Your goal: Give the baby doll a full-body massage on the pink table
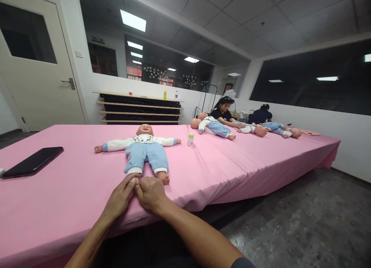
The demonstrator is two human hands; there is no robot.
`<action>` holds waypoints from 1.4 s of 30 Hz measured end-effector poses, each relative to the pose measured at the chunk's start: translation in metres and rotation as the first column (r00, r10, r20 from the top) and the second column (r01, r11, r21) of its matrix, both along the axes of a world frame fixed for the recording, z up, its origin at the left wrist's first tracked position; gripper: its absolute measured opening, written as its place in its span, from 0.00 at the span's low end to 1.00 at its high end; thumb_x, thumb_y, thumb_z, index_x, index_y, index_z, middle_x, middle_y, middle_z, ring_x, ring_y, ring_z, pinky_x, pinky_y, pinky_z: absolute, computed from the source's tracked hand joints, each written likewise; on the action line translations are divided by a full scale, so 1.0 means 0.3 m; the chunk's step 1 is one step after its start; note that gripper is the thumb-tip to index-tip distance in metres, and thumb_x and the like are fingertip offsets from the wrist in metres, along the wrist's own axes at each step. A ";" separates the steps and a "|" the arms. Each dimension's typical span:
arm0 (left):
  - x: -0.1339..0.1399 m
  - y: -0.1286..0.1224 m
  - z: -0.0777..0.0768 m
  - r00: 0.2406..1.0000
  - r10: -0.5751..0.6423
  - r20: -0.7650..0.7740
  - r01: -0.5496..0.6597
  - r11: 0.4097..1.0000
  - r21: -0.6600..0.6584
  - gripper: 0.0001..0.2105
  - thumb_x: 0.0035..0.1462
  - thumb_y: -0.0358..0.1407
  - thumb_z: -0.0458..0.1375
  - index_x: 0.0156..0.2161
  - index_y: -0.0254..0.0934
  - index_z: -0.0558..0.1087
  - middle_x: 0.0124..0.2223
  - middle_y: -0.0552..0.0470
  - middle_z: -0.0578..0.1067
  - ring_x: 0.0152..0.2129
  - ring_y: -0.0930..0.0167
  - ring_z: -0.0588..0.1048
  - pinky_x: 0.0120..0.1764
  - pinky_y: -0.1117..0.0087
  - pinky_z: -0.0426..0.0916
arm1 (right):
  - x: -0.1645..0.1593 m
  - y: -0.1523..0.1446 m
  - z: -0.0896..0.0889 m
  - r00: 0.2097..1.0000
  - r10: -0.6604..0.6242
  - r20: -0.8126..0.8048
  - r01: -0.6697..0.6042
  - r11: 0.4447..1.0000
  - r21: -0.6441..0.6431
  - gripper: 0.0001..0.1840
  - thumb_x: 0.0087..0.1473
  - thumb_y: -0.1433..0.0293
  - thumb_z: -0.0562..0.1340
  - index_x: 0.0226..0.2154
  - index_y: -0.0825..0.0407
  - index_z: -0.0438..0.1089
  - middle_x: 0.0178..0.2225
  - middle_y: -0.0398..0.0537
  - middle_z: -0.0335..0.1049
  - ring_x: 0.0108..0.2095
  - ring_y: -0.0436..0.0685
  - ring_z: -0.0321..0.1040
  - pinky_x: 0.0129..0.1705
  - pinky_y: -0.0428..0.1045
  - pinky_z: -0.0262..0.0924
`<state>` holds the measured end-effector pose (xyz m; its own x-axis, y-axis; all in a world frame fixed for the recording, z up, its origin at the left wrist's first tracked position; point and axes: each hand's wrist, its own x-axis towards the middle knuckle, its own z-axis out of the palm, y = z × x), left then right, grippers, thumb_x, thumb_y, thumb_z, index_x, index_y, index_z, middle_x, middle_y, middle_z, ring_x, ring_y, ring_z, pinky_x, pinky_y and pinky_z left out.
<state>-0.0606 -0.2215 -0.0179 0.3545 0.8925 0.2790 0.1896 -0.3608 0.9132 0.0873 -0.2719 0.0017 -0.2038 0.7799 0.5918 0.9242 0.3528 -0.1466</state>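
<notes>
A baby doll (146,150) in a white top and light blue trousers lies on its back on the pink-covered table (87,206), arms spread wide and feet toward me. Both my hands close around its foot on the left side of the view. The fingers of my left hand (121,194) grip that foot from the left. From the right, my right hand (152,192) holds the same foot, its fingers curled and thumb pressed in. Most of the foot is hidden by my fingers. The doll's other foot (164,178) lies bare beside my right hand.
A black phone (33,161) lies at the left. A small white bottle with a green cap (190,139) stands right of the doll. More dolls (214,127) lie farther right, where a person in black (224,111) reaches over one. Another person (261,114) sits behind.
</notes>
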 end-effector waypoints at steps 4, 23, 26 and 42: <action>0.001 -0.003 0.004 1.000 0.001 0.013 -0.001 1.000 -0.009 0.25 0.58 0.53 0.50 0.54 0.39 0.68 0.55 0.47 0.71 0.53 0.61 0.68 0.59 0.59 0.57 | -0.001 0.003 -0.010 1.000 0.007 0.006 -0.007 1.000 0.014 0.16 0.64 0.63 0.50 0.30 0.53 0.66 0.28 0.45 0.71 0.29 0.52 0.66 0.31 0.47 0.51; 0.031 -0.082 0.078 0.998 -0.019 0.056 0.017 0.999 0.048 0.20 0.60 0.49 0.50 0.49 0.37 0.70 0.49 0.48 0.74 0.48 0.65 0.71 0.52 0.66 0.63 | -0.008 0.011 -0.022 0.992 0.035 -0.122 -0.027 0.997 0.069 0.10 0.60 0.70 0.53 0.30 0.54 0.66 0.27 0.45 0.68 0.28 0.51 0.63 0.32 0.46 0.50; 0.033 -0.083 0.080 0.998 -0.030 0.048 0.028 0.998 0.053 0.20 0.60 0.49 0.49 0.46 0.37 0.71 0.44 0.49 0.75 0.44 0.65 0.72 0.50 0.66 0.65 | -0.010 0.012 -0.024 0.992 0.019 -0.124 -0.010 0.997 0.073 0.11 0.61 0.70 0.52 0.30 0.53 0.66 0.26 0.45 0.68 0.27 0.51 0.62 0.31 0.46 0.50; 0.032 -0.065 0.053 0.999 0.017 0.051 -0.018 1.000 0.022 0.22 0.61 0.50 0.47 0.51 0.36 0.70 0.53 0.44 0.72 0.51 0.64 0.70 0.57 0.61 0.60 | -0.007 0.003 -0.019 0.996 0.011 -0.088 -0.008 0.999 0.040 0.12 0.62 0.67 0.53 0.31 0.53 0.67 0.27 0.46 0.69 0.28 0.52 0.65 0.32 0.47 0.52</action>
